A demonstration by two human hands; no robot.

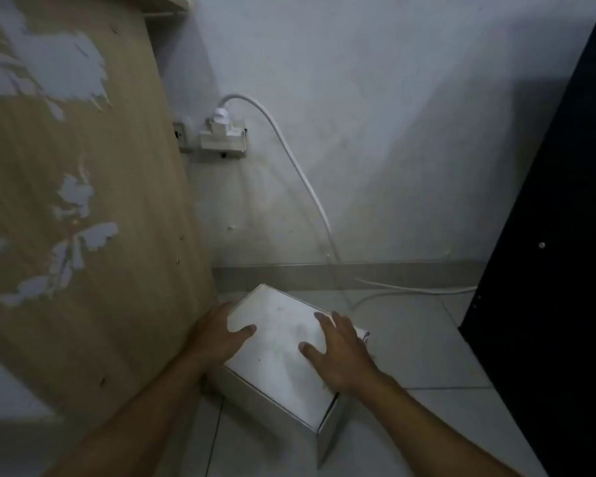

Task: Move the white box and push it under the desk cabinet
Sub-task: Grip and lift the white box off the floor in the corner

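The white box (280,352) lies on the tiled floor, low in the middle of the view, turned at an angle. My left hand (217,333) grips its left edge, thumb on the lid and fingers down the side. On the right part of the lid rests my right hand (339,352), fingers spread and curling over the far right edge. The box's left side is close to the wooden side panel of the desk cabinet (83,218), which fills the left of the view with peeled patches of veneer.
A grey wall stands behind, with a white socket adapter (223,137) and a white cable (307,180) that drops to the floor and runs right along the skirting. A black panel (558,235) closes off the right side. Light floor tiles (427,356) lie between.
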